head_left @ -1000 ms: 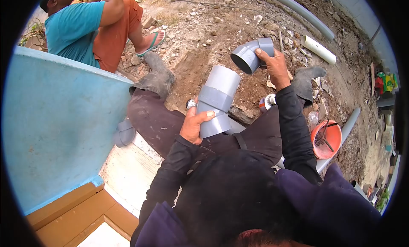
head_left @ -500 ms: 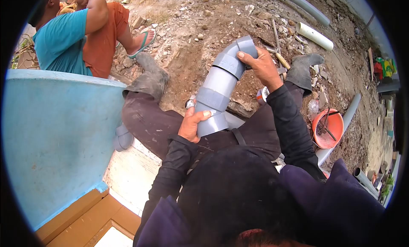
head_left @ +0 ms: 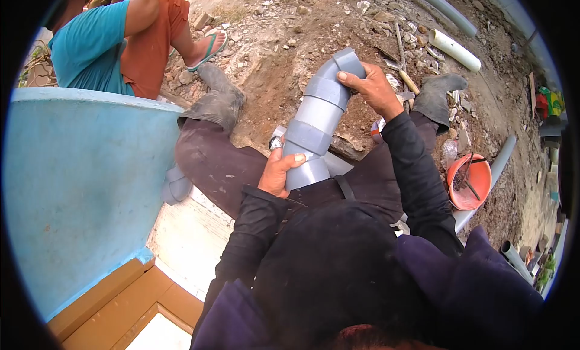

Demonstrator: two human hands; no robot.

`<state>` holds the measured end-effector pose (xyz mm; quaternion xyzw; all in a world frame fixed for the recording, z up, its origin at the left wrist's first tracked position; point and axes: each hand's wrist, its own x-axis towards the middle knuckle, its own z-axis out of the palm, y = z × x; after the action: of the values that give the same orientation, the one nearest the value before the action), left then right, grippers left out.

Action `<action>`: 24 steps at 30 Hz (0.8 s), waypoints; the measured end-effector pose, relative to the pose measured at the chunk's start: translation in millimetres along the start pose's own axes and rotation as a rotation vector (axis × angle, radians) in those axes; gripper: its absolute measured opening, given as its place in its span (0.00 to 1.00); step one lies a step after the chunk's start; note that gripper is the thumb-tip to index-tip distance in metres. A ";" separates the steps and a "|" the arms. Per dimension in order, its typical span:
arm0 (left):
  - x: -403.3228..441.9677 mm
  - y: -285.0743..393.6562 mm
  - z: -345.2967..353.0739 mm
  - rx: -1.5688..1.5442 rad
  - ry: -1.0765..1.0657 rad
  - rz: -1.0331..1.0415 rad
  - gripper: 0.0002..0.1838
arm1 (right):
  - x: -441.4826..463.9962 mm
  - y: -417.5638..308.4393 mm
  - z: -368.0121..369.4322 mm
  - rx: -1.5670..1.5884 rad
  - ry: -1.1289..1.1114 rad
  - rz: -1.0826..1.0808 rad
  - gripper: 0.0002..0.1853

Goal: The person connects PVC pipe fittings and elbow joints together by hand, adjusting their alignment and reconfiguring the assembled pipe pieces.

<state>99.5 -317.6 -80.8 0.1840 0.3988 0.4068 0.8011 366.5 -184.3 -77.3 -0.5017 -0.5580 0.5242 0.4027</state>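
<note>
A short grey pipe (head_left: 318, 115) slants between my hands above my lap. On its upper end sits a grey elbow fitting (head_left: 332, 78), and my right hand (head_left: 376, 91) is closed round the elbow's far side, thumb on top. The lower end of the pipe is in another grey fitting (head_left: 306, 138). My left hand (head_left: 280, 170) is wrapped round this lower fitting, with its thumb across the front. A small round silvery thing (head_left: 275, 143) shows beside my left fingers; what it is I cannot make out.
Another person (head_left: 90, 48) sits at the upper left behind a blue wall (head_left: 90, 187). An orange bucket (head_left: 469, 184) stands at the right beside a long grey pipe (head_left: 502, 157). A white pipe (head_left: 455, 50) and a wooden-handled tool (head_left: 409, 82) lie on the rubble. A grey fitting (head_left: 176, 186) rests by the wall.
My right hand has brought the elbow left and down onto the upper end of the short pipe. The two were apart one second ago. My left hand keeps its hold on the lower fitting.
</note>
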 end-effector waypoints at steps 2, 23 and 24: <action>0.6 -2.2 -2.7 -0.004 0.004 -0.009 0.32 | 3.0 7.2 2.3 0.012 0.010 -0.007 0.20; 2.8 -1.9 -10.5 -0.001 0.034 0.020 0.33 | -0.1 10.4 28.3 0.130 0.005 0.009 0.17; 2.6 -1.8 -9.3 -0.002 0.037 0.021 0.33 | -0.6 10.4 27.6 0.134 0.000 0.003 0.16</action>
<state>93.9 -316.9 -88.9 0.1797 0.4111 0.4190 0.7894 341.1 -190.3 -91.0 -0.4745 -0.5209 0.5610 0.4344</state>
